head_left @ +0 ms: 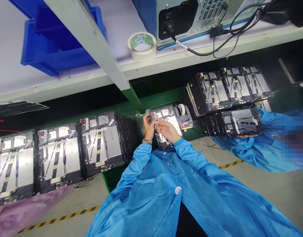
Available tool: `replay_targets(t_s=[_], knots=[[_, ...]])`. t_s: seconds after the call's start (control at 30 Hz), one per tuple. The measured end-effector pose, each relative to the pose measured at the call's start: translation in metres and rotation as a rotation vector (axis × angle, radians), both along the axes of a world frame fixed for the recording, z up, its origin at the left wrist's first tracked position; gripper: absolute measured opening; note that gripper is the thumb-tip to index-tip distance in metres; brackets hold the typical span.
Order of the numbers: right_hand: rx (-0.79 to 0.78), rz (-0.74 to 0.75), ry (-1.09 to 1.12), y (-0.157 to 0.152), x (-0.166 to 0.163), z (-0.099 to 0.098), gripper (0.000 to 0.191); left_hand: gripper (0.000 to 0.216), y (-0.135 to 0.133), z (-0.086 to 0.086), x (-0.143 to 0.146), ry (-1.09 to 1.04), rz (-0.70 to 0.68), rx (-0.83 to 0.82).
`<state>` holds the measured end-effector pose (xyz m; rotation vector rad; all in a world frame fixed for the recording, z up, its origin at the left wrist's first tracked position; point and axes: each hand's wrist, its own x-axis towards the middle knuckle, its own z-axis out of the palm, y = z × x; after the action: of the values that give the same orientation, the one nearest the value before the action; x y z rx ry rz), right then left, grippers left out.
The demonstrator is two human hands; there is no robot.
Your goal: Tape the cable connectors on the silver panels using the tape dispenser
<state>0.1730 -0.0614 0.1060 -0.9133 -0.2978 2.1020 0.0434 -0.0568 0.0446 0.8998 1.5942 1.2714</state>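
Note:
My left hand (149, 126) and my right hand (167, 129) meet over a flat black and silver panel (169, 122) lying on the green bench in front of me. Both hands have their fingers pinched together at the panel's upper left corner, on a small piece that is too small to name. Blue sleeves cover both my arms, and a metal band sits on my left wrist.
Rows of similar panels (99, 141) stand to the left and stacked ones (230, 87) to the right. A tape dispenser (184, 117) sits beside my panel. A co-worker's blue sleeve (242, 148) reaches in from the right. Above, a shelf holds a tape roll (142, 45) and blue bins (54, 39).

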Motion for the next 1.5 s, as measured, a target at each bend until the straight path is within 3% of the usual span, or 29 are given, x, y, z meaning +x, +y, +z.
replay_targets(t_s=[0.17, 0.4, 0.6, 0.77, 0.87, 1.0, 1.07, 1.13, 1.23, 1.33, 1.4, 1.5], knots=[[-0.036, 0.026, 0.034, 0.006, 0.006, -0.001, 0.023, 0.053, 0.000, 0.004, -0.002, -0.010, 0.003, 0.032], [-0.079, 0.036, 0.093, 0.010, 0.008, -0.006, 0.022, 0.022, 0.000, 0.016, -0.004, 0.249, -0.074, 0.013], [-0.153, 0.044, 0.103, 0.014, 0.010, 0.001, 0.027, 0.021, 0.000, 0.014, -0.008, 0.402, -0.106, 0.075], [-0.230, 0.206, 0.040, 0.019, 0.024, 0.013, 0.035, 0.023, 0.000, 0.013, -0.010, 0.450, -0.117, 0.063], [-0.003, 0.357, -0.238, 0.014, 0.032, 0.019, 0.037, 0.023, 0.001, 0.012, -0.011, 0.444, -0.123, 0.063], [0.692, 0.412, -1.033, 0.017, 0.034, 0.024, 0.043, 0.023, 0.002, 0.010, -0.011, 0.433, -0.124, 0.075], [1.010, 0.565, -1.344, 0.025, 0.034, 0.025, 0.049, 0.024, 0.002, 0.009, -0.011, 0.428, -0.115, 0.066], [1.215, 0.782, -1.521, 0.033, 0.033, 0.026, 0.053, 0.024, 0.002, 0.009, -0.011, 0.418, -0.110, 0.058], [1.365, 0.972, -1.630, 0.040, 0.032, 0.024, 0.056, 0.021, 0.003, 0.008, -0.013, 0.380, -0.115, 0.070], [1.394, 0.997, -1.621, 0.042, 0.035, 0.022, 0.057, 0.018, 0.006, 0.008, -0.015, 0.344, -0.122, 0.077], [1.365, 0.943, -1.556, 0.044, 0.039, 0.022, 0.055, 0.015, 0.008, 0.008, -0.015, 0.336, -0.119, 0.086], [1.257, 0.675, -1.467, 0.044, 0.050, 0.022, 0.051, 0.013, 0.011, 0.009, -0.014, 0.336, -0.095, 0.115]])
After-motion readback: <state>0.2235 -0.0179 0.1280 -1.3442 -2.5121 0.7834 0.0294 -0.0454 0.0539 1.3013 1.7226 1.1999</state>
